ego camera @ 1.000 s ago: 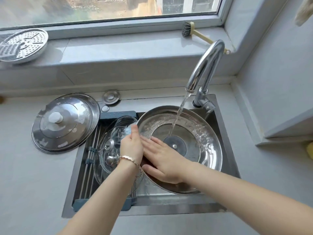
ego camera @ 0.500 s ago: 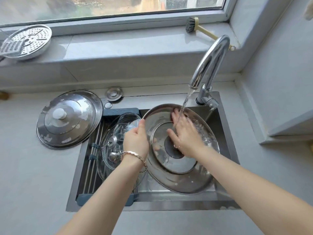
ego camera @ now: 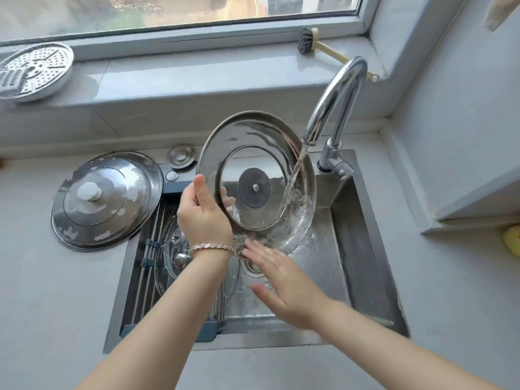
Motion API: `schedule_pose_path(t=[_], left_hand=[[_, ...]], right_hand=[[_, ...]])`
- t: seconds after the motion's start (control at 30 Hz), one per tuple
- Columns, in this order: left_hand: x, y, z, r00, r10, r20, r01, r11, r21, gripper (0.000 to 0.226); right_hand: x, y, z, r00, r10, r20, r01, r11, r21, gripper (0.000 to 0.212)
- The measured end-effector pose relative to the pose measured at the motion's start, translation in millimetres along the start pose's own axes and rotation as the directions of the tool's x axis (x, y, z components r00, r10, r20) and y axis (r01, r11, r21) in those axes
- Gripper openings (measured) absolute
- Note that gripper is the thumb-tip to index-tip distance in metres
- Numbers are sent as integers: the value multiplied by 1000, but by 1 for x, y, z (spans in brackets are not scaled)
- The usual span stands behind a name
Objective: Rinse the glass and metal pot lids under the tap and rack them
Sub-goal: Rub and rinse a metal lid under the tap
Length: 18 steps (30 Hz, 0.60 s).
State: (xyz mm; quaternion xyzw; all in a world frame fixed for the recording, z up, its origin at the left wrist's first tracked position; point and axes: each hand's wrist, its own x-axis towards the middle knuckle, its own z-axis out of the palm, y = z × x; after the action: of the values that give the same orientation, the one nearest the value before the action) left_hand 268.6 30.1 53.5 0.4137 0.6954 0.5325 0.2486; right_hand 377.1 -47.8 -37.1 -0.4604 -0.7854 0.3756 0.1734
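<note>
Sink [ego camera: 365, 249] below window. Rinse step: left hand [ego camera: 204, 218] grips tilted metal lid [ego camera: 253, 153] under tap [ego camera: 337, 99] stream. Right hand [ego camera: 284, 282] spread by near rim, holding nothing. Next, likely: lid onto rack [ego camera: 146, 274], left.

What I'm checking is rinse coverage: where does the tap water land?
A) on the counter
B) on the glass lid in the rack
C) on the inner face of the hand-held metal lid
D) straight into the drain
C: the stream from the tap hits the inner face of the metal lid, gripped at its rim by the left hand.
</note>
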Motion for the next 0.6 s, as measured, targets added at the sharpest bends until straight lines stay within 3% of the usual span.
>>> schedule_pose_path(t=[0.2,0.33,0.37,0.43,0.47,0.5,0.57,0.6], left_hand=[[1,7,-9,995,-82,-55,80,996,-34,46],[3,3,-9,996,-85,-16,86,996,26,45],[7,-1,-9,997,-78,28,75,994,76,44],[15,-7,-7,987,-54,152,24,980,196,44],[16,-6,-5,976,-40,216,-16,968,252,41],[15,-3,-2,960,-36,277,-56,947,317,38],[7,8,7,913,-61,403,-153,865,478,34],[3,14,12,876,-91,474,-203,822,532,34]], right_hand=[[1,42,-20,988,76,-132,-103,973,-206,93],[-10,25,0,980,-73,-186,69,997,-25,55],[-12,29,1,960,-21,-280,24,1000,7,46],[-12,43,-1,827,318,-463,-279,948,153,35],[-11,49,-7,723,569,-390,-480,821,307,40],[-9,50,-12,620,762,-185,-611,617,496,50],[-4,54,-17,517,826,224,-574,142,806,57],[-1,55,-17,508,802,314,-528,2,849,55]])
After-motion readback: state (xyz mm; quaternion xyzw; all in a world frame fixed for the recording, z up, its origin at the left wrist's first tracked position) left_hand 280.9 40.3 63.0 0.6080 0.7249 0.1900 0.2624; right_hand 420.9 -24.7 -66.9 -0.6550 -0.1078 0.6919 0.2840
